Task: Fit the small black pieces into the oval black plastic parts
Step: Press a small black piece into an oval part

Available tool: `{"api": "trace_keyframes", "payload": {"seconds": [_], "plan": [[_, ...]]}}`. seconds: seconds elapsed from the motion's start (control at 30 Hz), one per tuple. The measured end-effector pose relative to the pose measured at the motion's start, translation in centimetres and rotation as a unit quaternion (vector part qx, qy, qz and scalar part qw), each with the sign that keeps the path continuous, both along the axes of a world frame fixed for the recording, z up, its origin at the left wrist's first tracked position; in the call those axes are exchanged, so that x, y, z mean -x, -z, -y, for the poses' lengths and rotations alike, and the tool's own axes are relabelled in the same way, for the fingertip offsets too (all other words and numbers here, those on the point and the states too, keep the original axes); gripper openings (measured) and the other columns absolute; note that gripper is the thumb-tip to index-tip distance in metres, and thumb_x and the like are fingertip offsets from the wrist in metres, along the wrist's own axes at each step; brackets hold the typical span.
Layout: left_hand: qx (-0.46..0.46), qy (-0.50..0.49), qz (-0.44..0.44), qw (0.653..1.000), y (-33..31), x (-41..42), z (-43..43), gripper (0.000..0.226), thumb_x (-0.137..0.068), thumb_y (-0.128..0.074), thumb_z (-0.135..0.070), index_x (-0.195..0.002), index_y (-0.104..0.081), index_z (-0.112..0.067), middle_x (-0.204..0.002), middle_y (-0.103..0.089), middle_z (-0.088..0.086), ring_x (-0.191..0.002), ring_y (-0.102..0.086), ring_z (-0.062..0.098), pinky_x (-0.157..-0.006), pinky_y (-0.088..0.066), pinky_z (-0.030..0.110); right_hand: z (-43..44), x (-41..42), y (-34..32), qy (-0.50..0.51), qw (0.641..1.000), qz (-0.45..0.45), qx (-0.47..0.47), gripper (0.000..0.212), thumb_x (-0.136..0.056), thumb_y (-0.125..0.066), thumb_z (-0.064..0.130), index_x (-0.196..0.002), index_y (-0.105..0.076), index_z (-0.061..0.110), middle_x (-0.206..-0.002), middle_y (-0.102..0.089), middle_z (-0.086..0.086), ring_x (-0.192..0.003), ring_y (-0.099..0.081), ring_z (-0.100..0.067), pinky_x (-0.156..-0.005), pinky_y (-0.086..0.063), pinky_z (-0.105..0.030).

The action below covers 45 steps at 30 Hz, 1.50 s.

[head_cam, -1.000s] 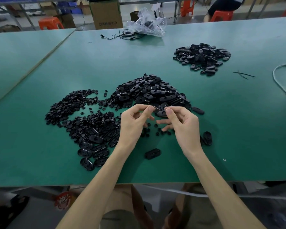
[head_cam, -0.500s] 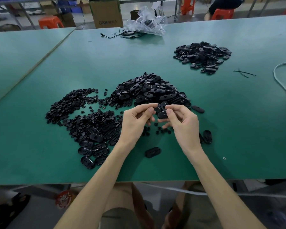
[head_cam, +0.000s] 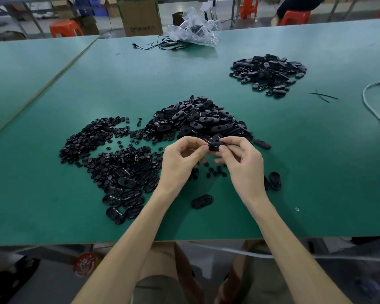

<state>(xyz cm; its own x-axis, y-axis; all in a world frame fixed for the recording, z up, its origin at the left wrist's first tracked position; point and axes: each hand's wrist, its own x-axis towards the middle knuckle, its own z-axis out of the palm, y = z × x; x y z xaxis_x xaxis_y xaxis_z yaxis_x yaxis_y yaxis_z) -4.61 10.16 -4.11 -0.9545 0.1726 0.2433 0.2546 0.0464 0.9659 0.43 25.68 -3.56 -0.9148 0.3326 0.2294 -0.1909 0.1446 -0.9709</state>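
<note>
Presently an oval part is pinched between curled fingertips of left hand and right hand, above the small pieces and near the oval pile; insertion is judged underway, firm seating pressure being required next.

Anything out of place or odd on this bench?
Nothing looks damaged. One oval part lies alone near the front edge of the table, apart from the piles; a tiny pale ring sits by itself further right; thin black strips lie loose beside the far pile.
</note>
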Motion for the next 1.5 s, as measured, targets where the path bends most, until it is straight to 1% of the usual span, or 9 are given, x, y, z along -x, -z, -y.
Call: {"api": "trace_keyframes", "payload": {"seconds": [0.13,0.27,0.33,0.47,0.63,1.0,1.17,1.3,1.5], "plan": [[0.01,-0.008,0.004,1.0,-0.11,-0.17,-0.05,0.004,-0.092,-0.079,-0.015,-0.093,-0.077,-0.019,-0.086,-0.077,-0.002,-0.068,-0.067,0.011,-0.063,-0.052,0.02,0.19,-0.15,-0.04,-0.011,0.999,0.005,-0.03,0.017,-0.102,-0.061,0.005,-0.111,-0.069,0.017,-0.099,-0.08,0.003,-0.092,-0.078,-0.014,-0.089,-0.063,-0.045],[0.044,-0.024,0.006,0.999,-0.01,-0.26,-0.17,0.005,-0.09,-0.081,-0.019,-0.094,-0.078,-0.017,-0.084,-0.078,-0.003,-0.065,-0.068,0.011,-0.063,-0.055,0.023,0.49,-0.28,-0.05,-0.013,0.996,-0.005,-0.085,0.016,-0.101,-0.064,0.006,-0.112,-0.069,0.017,-0.1,-0.079,0.01,-0.092,-0.076,-0.004,-0.089,-0.062,-0.033],[0.046,-0.027,0.007,0.999,-0.01,-0.27,-0.19,0.004,-0.091,-0.081,-0.02,-0.094,-0.078,-0.018,-0.083,-0.078,-0.003,-0.065,-0.068,0.01,-0.062,-0.054,0.022,0.56,-0.28,-0.04,-0.007,0.996,-0.009,-0.091,0.015,-0.102,-0.064,0.007,-0.113,-0.069,0.015,-0.101,-0.079,0.009,-0.093,-0.076,-0.004,-0.09,-0.062,-0.034],[0.027,-0.039,0.02,0.999,-0.01,-0.23,-0.16,0.003,-0.094,-0.076,-0.022,-0.093,-0.074,-0.02,-0.081,-0.076,-0.003,-0.068,-0.07,0.012,-0.061,-0.052,0.022,0.46,-0.26,-0.08,0.002,0.999,-0.017,-0.047,0.016,-0.104,-0.06,0.005,-0.116,-0.066,0.014,-0.102,-0.08,0.004,-0.092,-0.078,-0.01,-0.088,-0.063,-0.042],[-0.006,-0.034,0.03,0.999,-0.06,-0.21,0.02,0.006,-0.097,-0.072,-0.024,-0.098,-0.072,-0.018,-0.081,-0.077,0.001,-0.078,-0.074,0.015,-0.067,-0.052,0.022,0.28,-0.42,-0.42,-0.006,0.999,-0.033,0.043,0.02,-0.104,-0.061,0.004,-0.122,-0.068,0.009,-0.102,-0.079,-0.006,-0.095,-0.079,-0.019,-0.085,-0.064,-0.039],[-0.003,-0.002,0.002,1.0,-0.65,-0.54,-0.18,0.006,-0.097,-0.073,-0.014,-0.098,-0.073,-0.008,-0.083,-0.077,-0.005,-0.073,-0.071,0.008,-0.071,-0.052,0.015,0.31,-0.43,-0.48,-0.002,0.999,-0.022,0.04,0.013,-0.099,-0.07,0.005,-0.111,-0.067,0.007,-0.095,-0.081,-0.003,-0.088,-0.08,-0.018,-0.078,-0.064,-0.031],[0.042,-0.009,-0.022,0.999,-0.64,-0.55,-0.22,0.003,-0.096,-0.074,-0.014,-0.097,-0.071,-0.015,-0.088,-0.074,-0.006,-0.07,-0.071,0.016,-0.069,-0.054,0.024,0.22,-0.35,-0.23,0.03,0.999,-0.018,-0.03,0.016,-0.1,-0.068,0.006,-0.113,-0.073,0.013,-0.093,-0.078,0.0,-0.083,-0.078,-0.012,-0.076,-0.064,-0.034],[0.067,-0.005,-0.023,0.997,-0.6,-0.7,-0.37,0.003,-0.094,-0.076,-0.014,-0.096,-0.074,-0.015,-0.086,-0.075,-0.005,-0.065,-0.069,0.012,-0.062,-0.05,0.019,0.47,-0.38,-0.07,0.043,0.995,-0.012,-0.088,0.02,-0.1,-0.069,0.01,-0.116,-0.075,0.02,-0.097,-0.077,0.005,-0.085,-0.076,-0.011,-0.082,-0.063,-0.04],[0.089,-0.028,-0.015,0.995,-0.55,-0.73,-0.25,0.003,-0.093,-0.078,-0.015,-0.095,-0.076,-0.013,-0.08,-0.077,-0.005,-0.066,-0.071,0.007,-0.063,-0.052,0.017,0.89,-0.38,-0.01,0.037,0.98,-0.04,-0.19,0.024,-0.099,-0.069,0.009,-0.118,-0.076,0.021,-0.108,-0.073,0.01,-0.09,-0.071,-0.005,-0.084,-0.056,-0.017]]}}
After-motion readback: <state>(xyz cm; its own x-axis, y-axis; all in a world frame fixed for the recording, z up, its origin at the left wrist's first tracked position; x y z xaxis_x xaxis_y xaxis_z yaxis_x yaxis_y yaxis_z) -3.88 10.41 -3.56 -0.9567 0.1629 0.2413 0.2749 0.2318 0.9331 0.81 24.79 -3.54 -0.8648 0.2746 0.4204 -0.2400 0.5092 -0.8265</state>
